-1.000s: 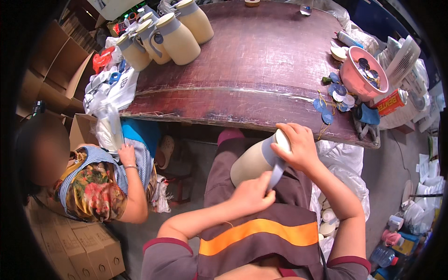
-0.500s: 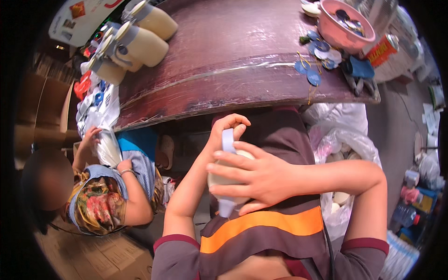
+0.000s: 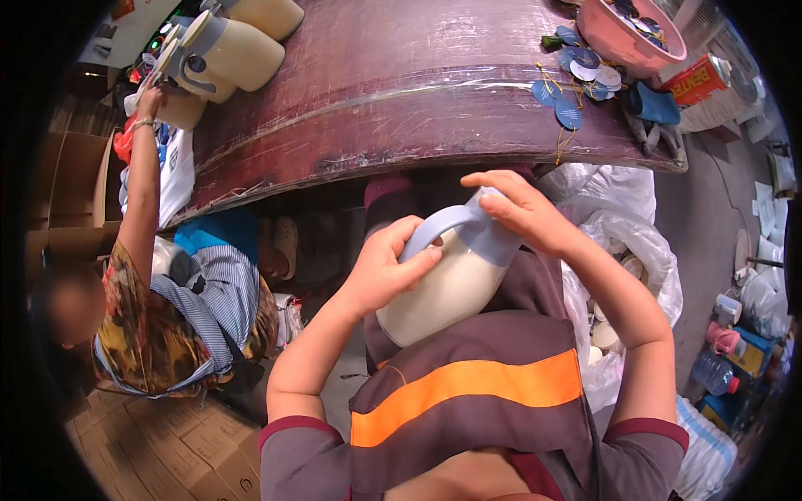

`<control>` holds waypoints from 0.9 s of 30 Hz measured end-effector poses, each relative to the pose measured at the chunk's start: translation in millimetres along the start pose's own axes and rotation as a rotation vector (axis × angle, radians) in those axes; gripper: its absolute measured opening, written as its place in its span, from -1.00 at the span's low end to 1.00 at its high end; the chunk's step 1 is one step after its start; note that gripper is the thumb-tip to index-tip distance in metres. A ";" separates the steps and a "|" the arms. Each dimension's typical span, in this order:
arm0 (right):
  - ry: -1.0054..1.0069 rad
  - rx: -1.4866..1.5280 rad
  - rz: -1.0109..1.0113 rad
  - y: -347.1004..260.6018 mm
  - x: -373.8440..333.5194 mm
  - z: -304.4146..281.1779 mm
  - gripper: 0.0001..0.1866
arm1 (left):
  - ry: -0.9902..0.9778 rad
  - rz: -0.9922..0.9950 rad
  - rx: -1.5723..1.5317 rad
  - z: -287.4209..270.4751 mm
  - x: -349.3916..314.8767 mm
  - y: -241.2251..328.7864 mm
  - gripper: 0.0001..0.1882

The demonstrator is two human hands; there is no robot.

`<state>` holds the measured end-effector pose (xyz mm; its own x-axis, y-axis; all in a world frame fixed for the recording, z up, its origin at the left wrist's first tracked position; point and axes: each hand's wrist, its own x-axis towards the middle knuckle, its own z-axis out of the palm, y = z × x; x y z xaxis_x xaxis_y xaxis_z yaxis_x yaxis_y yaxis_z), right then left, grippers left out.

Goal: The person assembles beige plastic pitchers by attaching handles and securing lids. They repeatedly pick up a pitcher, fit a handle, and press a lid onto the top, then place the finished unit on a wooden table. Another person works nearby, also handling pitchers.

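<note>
A cream jug (image 3: pixel 455 288) with a blue-grey collar and handle lies tilted over my lap, its top end pointing up and to the right. My left hand (image 3: pixel 386 265) is closed around the lower part of the handle. At the collar end, my right hand (image 3: pixel 525 215) grips the rim, with the thumb on the near side and the fingers reaching over. The inside of the jug and its underside are hidden.
Similar jugs (image 3: pixel 238 54) stand on the dark red table (image 3: pixel 376 92) at far left, where a co-worker's hand (image 3: pixel 149 102) reaches. At right are round blue tags (image 3: pixel 568 114), a pink basin (image 3: pixel 614 37), a red-and-white can (image 3: pixel 697 79) and an open plastic bag (image 3: pixel 660 267) below.
The jug has turned to show its side. My right hand has moved from across it to its rim; my left hand now grasps the handle. The co-worker's arm has risen toward the table.
</note>
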<state>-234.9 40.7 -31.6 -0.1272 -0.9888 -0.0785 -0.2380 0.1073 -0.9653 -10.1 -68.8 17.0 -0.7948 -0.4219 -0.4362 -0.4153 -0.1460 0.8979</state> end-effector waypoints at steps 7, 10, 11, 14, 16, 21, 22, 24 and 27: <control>0.671 -1.144 0.021 60.2 26.3 -76.9 -0.20 | 0.195 0.201 -0.338 21.2 6.9 -10.2 -0.77; 0.552 -1.239 -0.019 88.6 -5.9 -58.8 -0.23 | 0.213 0.274 -0.457 29.0 14.4 -26.3 -0.75; 0.507 -1.225 -0.076 90.3 -13.7 -52.4 -0.22 | 0.215 0.296 -0.479 28.9 15.2 -28.5 -0.74; 0.610 -1.189 -0.268 104.4 -17.0 -63.9 -0.53 | 0.178 0.270 -0.456 27.0 17.1 -32.8 -0.74; 0.706 -1.050 -0.322 94.7 -12.1 -68.1 -0.75 | 0.171 0.258 -0.407 24.0 17.9 -32.5 -0.74; 0.679 -1.125 -0.162 91.3 9.3 -67.3 -0.58 | 0.179 0.209 -0.327 16.8 17.4 -28.7 -0.74; 0.679 -1.183 -0.186 90.0 10.4 -63.5 -0.54 | 0.184 0.207 -0.324 16.2 17.5 -29.6 -0.74; 0.662 -1.271 -0.206 93.1 8.6 -61.3 -0.48 | 0.194 0.205 -0.319 15.5 17.9 -30.5 -0.74; 0.615 -1.297 -0.280 104.9 2.9 -67.5 -0.56 | 0.205 0.205 -0.336 15.0 18.0 -32.3 -0.73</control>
<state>-325.2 56.2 -116.3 -0.2352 -0.8290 0.5074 -0.9633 0.2682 -0.0083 -17.6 -58.3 -20.7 -0.7274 -0.6365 -0.2565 -0.0643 -0.3089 0.9489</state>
